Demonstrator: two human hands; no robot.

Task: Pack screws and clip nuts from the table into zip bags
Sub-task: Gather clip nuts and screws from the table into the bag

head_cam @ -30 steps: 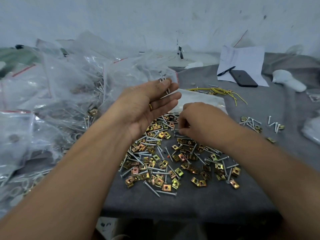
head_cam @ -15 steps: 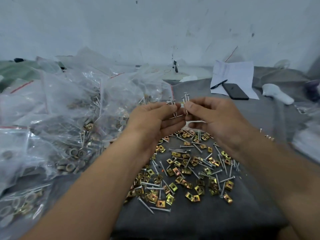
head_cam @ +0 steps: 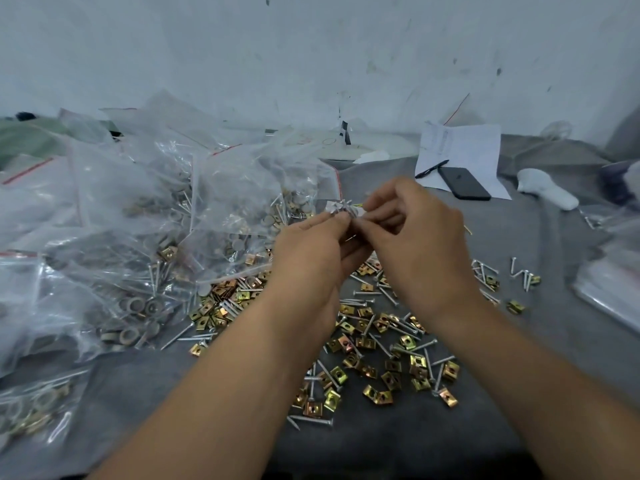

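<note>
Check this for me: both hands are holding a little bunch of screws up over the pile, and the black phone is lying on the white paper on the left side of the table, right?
Not quite. The head view shows the black phone on the white paper at the far right of the table, not the left. The rest stands: the left hand and right hand pinch a small bunch of screws above the pile of screws and clip nuts.

The right hand (head_cam: 412, 237), which a second ago picks at the loose pile of screws and clip nuts (head_cam: 377, 344), now meets the left hand (head_cam: 311, 251) above it. Both hands now pinch one small bunch of screws (head_cam: 341, 210) between their fingertips, farther from the pile than before.
</note>
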